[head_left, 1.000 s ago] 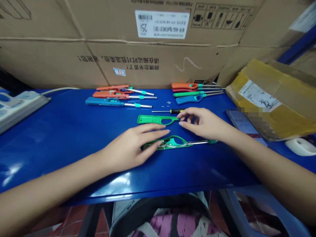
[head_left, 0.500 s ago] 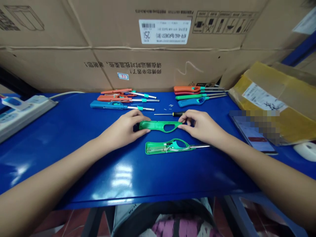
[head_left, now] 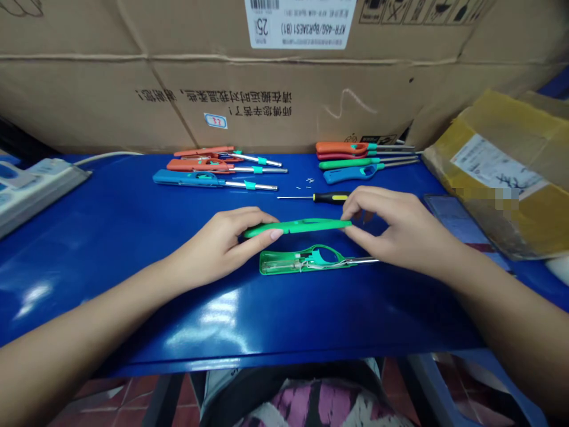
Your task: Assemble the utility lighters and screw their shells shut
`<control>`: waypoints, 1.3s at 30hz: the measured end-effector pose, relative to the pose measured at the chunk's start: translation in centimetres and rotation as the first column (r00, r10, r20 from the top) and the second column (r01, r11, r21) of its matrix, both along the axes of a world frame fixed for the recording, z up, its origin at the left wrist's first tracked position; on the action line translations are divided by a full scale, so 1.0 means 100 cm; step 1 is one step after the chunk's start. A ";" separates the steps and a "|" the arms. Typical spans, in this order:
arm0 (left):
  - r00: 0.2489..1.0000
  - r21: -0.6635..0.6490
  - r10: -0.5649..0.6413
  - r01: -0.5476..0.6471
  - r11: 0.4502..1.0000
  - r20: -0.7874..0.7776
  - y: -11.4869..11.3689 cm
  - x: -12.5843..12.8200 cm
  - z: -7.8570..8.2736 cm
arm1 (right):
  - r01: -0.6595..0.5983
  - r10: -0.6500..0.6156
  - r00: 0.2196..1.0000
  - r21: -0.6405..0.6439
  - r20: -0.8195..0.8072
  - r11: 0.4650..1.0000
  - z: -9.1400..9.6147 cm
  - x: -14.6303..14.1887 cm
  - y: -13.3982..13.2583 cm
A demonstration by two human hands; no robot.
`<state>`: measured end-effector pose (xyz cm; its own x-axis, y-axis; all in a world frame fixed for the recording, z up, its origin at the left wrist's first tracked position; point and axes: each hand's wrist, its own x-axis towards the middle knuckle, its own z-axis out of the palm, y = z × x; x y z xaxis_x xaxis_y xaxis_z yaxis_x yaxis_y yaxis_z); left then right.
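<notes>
A green half of a lighter casing (head_left: 306,226) is held level above the blue table, turned nearly edge-on. My left hand (head_left: 231,240) pinches its wide end between thumb and fingers. At the narrow end, the thumb and fingertips of my right hand (head_left: 389,228) close on its tip. Just below lies the other part, an opened green long-nosed lighter (head_left: 302,261). Its inner parts, wires and teal trigger show, and its metal tube points right, partly behind my right hand. Beyond the hands rests a screwdriver (head_left: 331,197) with a black and yellow handle.
Several orange and blue lighters (head_left: 189,178) lie at the back left; more lighters (head_left: 349,164) lie back right. Small screws (head_left: 309,180) sit near the screwdriver. A power strip (head_left: 40,190) is at left, a phone (head_left: 448,219) and yellow-taped package (head_left: 502,172) at right. Cardboard (head_left: 249,77) stands behind.
The held green casing half has been tipped from showing its hollow inside to nearly edge-on. Both hands have lifted it slightly. The view has shifted a little closer and lower.
</notes>
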<state>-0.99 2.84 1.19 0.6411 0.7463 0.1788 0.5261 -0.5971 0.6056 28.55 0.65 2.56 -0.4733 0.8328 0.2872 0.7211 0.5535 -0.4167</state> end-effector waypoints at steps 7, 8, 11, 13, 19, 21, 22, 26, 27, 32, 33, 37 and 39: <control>0.987 0.084 -0.151 0.146 0.986 0.059 -0.013 0.006 -0.006 | -0.077 -0.028 0.982 -0.529 -0.188 0.845 0.005 -0.008 -0.003; 0.984 0.102 -0.168 0.160 0.982 0.066 -0.015 0.007 -0.007 | -0.072 -0.021 0.985 -0.520 -0.170 0.851 0.005 -0.009 -0.003; 0.976 0.172 -0.213 0.204 0.964 0.037 -0.018 0.007 -0.009 | -0.107 0.049 0.989 -0.453 -0.137 0.885 0.004 -0.011 -0.006; 0.975 0.218 -0.224 0.217 0.951 0.004 -0.018 0.006 -0.010 | -0.150 0.109 0.986 -0.399 -0.125 0.905 0.001 -0.011 -0.007; 0.971 0.263 -0.205 0.231 0.937 -0.123 -0.017 0.005 -0.016 | -0.205 0.207 0.978 -0.332 -0.028 0.921 -0.010 -0.010 -0.007; 0.970 0.247 -0.191 0.224 0.943 -0.150 -0.017 0.006 -0.018 | -0.197 0.201 0.979 -0.343 -0.024 0.918 -0.012 -0.010 -0.007; 0.971 0.233 -0.185 0.217 0.948 -0.152 -0.017 0.006 -0.019 | -0.192 0.196 0.980 -0.351 -0.025 0.916 -0.013 -0.010 -0.007; 0.972 0.204 -0.174 0.205 0.957 -0.159 -0.018 0.006 -0.019 | -0.181 0.183 0.983 -0.368 -0.031 0.912 -0.014 -0.011 -0.007; 0.970 0.208 -0.177 0.210 0.955 -0.168 -0.018 0.006 -0.018 | -0.179 0.181 0.983 -0.369 -0.029 0.912 -0.014 -0.011 -0.007; 0.955 0.269 -0.173 0.237 0.934 -0.242 -0.020 0.005 -0.017 | -0.171 0.182 0.983 -0.356 -0.003 0.919 -0.015 -0.012 -0.009; 0.949 0.292 -0.169 0.246 0.924 -0.265 -0.021 0.006 -0.017 | -0.170 0.183 0.983 -0.352 0.005 0.920 -0.015 -0.013 -0.010; 0.917 0.484 -0.112 0.302 0.821 -0.382 -0.028 0.010 -0.019 | -0.144 0.174 0.983 -0.340 0.060 0.929 -0.014 -0.015 -0.016; 0.903 0.579 -0.074 0.332 0.744 -0.423 -0.031 0.013 -0.020 | -0.137 0.179 0.978 -0.311 0.111 0.941 -0.013 -0.016 -0.019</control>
<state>0.32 -0.30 -0.78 0.8757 0.3896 0.2853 0.4416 -0.8851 -0.1467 26.96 -1.20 1.23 -0.6224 0.7817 -0.0404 0.6960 0.5290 -0.4855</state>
